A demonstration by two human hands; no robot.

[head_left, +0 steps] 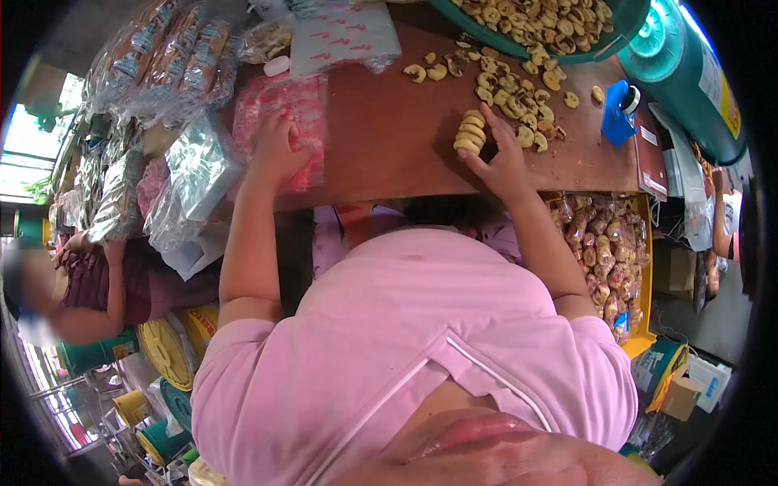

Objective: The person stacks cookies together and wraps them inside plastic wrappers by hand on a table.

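Note:
My right hand (504, 162) is closed around a short row of yellowish cookies (470, 134), stacked face to face, at the near side of the brown table. Just beyond it lies a loose heap of curved cookies (510, 97) with dark brown patches. On the left, my left hand (281, 151) rests on a pile of clear plastic bags with red print (312, 105). Its thumb stands apart from the fingers, and I see nothing held in it. The fingertips are partly hard to make out against the bags.
A green basin (604, 53) full of cookies stands at the far right, near a blue block-like object (619, 113). Printed plastic sheets (344, 36) and packed bags (158, 65) lie far left. Below the table's right edge, a yellow crate (644, 300) holds wrapped packs. Another person (113, 283) sits left.

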